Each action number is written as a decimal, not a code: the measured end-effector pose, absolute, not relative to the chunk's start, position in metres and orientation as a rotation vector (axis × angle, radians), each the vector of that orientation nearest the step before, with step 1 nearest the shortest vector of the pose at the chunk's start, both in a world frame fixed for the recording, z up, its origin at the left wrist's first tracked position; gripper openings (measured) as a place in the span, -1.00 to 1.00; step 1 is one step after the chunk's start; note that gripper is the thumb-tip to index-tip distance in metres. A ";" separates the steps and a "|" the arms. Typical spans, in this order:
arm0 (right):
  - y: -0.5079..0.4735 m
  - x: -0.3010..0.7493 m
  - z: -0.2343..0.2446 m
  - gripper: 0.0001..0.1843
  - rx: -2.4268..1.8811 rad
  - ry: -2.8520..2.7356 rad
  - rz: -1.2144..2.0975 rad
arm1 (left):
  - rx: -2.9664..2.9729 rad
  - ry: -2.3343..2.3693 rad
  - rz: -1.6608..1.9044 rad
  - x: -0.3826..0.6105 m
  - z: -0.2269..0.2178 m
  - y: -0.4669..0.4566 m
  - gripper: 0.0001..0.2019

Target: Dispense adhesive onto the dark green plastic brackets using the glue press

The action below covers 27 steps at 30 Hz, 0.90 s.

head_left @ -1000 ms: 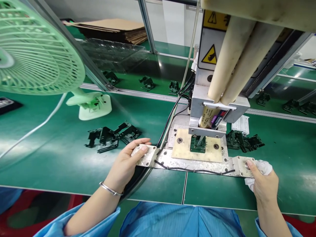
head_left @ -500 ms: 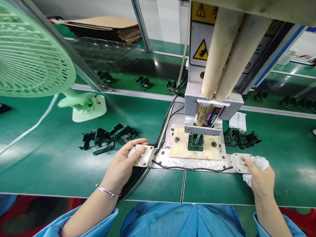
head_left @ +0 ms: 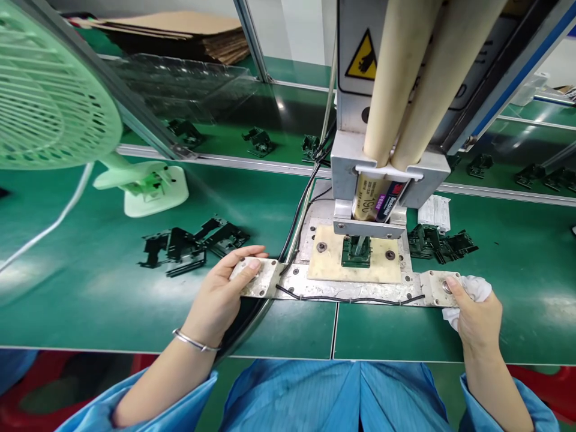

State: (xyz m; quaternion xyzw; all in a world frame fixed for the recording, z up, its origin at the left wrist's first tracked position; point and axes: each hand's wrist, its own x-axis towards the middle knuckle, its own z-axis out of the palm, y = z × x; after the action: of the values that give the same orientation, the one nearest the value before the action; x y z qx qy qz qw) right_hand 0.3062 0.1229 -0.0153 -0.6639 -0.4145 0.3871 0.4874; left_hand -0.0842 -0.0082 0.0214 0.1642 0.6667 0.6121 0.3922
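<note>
My left hand (head_left: 225,284) is closed round the left button block (head_left: 270,277) of a metal base, its thumb lying on top. At the other end, my right thumb presses on the round button of the right button block (head_left: 432,288). A crumpled white cloth (head_left: 477,289) is held in the fingers of my right hand (head_left: 480,315). Between the hands, a dark green plastic part (head_left: 356,252) sits in a cream fixture plate (head_left: 320,267). Directly above it, a dispensing head (head_left: 368,228) carries two labelled adhesive tubes (head_left: 369,198), and its nozzle reaches down to the part.
Dark plastic parts lie left (head_left: 173,246) and right (head_left: 443,245) of the machine. Small white parts (head_left: 434,213) are behind the right group. A green fan (head_left: 155,189) stands at left. Black cables (head_left: 299,222) run beside the base. Several parts (head_left: 258,141) sit beyond the metal rail.
The camera view has shifted slightly, so the bench appears a little higher in the picture. Both hands keep their hold on the blocks, and the cloth stays in the right hand.
</note>
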 end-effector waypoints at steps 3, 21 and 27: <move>0.123 0.306 -0.016 -0.41 -1.595 -1.009 0.925 | 0.418 1.698 1.558 -0.084 0.021 -0.009 -0.49; 0.122 0.297 -0.004 -0.34 -1.577 -0.879 0.990 | 0.440 1.712 1.565 -0.083 0.020 -0.009 -0.53; 0.123 0.298 -0.004 -0.36 -1.561 -0.906 0.979 | 0.437 1.712 1.568 -0.083 0.020 -0.009 -0.55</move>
State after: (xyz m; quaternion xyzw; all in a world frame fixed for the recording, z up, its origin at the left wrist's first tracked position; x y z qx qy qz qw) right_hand 0.2977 0.1228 -0.0044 -0.6504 -0.3776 0.4078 0.5178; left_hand -0.0826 -0.0095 0.0197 0.1710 0.6704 0.6141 0.3797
